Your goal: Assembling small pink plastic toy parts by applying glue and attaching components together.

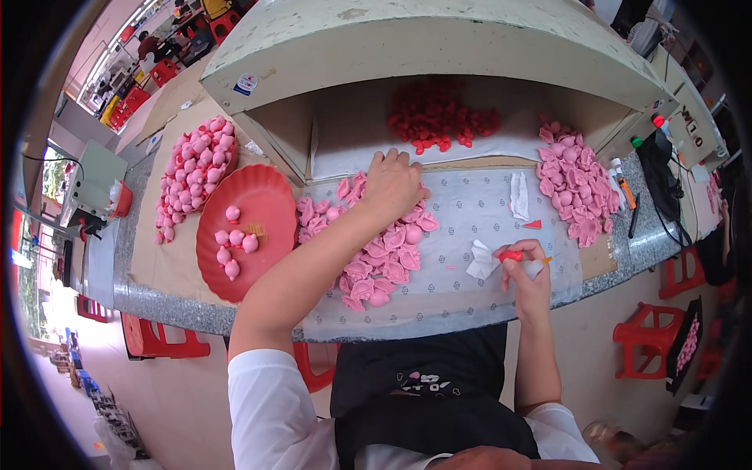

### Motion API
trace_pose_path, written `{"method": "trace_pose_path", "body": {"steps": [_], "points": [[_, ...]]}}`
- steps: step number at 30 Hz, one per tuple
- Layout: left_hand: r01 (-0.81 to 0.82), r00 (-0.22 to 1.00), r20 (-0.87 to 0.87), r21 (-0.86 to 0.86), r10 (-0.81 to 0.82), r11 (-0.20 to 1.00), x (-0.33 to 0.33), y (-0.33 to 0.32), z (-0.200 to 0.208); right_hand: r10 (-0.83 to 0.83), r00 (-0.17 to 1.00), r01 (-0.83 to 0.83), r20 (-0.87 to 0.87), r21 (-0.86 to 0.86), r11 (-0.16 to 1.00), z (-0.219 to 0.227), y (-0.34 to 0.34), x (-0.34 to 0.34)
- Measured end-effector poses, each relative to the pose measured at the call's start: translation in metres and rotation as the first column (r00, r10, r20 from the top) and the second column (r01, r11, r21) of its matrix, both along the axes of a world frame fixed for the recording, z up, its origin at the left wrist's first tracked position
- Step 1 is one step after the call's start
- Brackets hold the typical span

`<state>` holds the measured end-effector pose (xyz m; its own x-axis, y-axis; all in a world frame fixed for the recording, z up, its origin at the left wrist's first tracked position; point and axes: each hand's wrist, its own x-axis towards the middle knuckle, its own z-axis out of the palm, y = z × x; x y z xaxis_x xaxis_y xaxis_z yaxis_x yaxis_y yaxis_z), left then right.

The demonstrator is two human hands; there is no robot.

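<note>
My left hand (394,185) reaches forward and rests palm down on a heap of pink flower-shaped pieces (381,254) spread over a clear plastic sheet (470,211); whether it grips one is hidden. My right hand (526,270) is closed around a small red-tipped tool (513,255) and a white object, just above the sheet near the counter's front edge. A crumpled white tissue (479,258) lies right beside that hand.
A red round tray (266,204) holds a few pink figures at left, with a big pile of pink figures (192,168) beyond it. Red pieces (439,113) lie inside a beige box, another pink pile (576,184) sits at right. Red stools stand below the counter.
</note>
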<state>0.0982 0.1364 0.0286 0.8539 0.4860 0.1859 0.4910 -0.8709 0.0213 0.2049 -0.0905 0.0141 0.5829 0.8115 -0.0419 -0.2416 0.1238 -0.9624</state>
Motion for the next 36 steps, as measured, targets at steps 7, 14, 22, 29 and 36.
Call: {"method": "trace_pose_path", "body": {"steps": [7, 14, 22, 29, 36], "points": [[0.119, 0.929, 0.341, -0.636, 0.14, 0.763, 0.002, -0.035, 0.024, -0.057, 0.993, 0.059, -0.101, 0.014, 0.998, -0.006, -0.008, -0.02], [0.496, 0.778, 0.486, -0.864, 0.398, 0.087, -0.032, -0.098, 0.021, -0.015, 0.998, 0.018, -0.065, 0.048, 0.999, 0.002, -0.007, -0.031], [0.501, 0.687, 0.542, -0.836, 0.483, 0.225, -0.046, -0.136, -0.01, -0.001, 0.958, -0.006, 0.287, 0.025, 1.0, -0.002, -0.002, -0.039], [0.453, 0.611, 0.677, -0.724, 0.41, 0.521, -0.052, -0.142, -0.023, 0.009, 0.975, -0.003, 0.221, -0.027, 1.0, -0.009, -0.001, -0.048], [0.39, 0.646, 0.621, -0.768, 0.444, 0.507, -0.057, -0.144, -0.017, -0.102, 0.971, 0.103, 0.217, 0.005, 0.995, -0.006, 0.003, -0.06]]}}
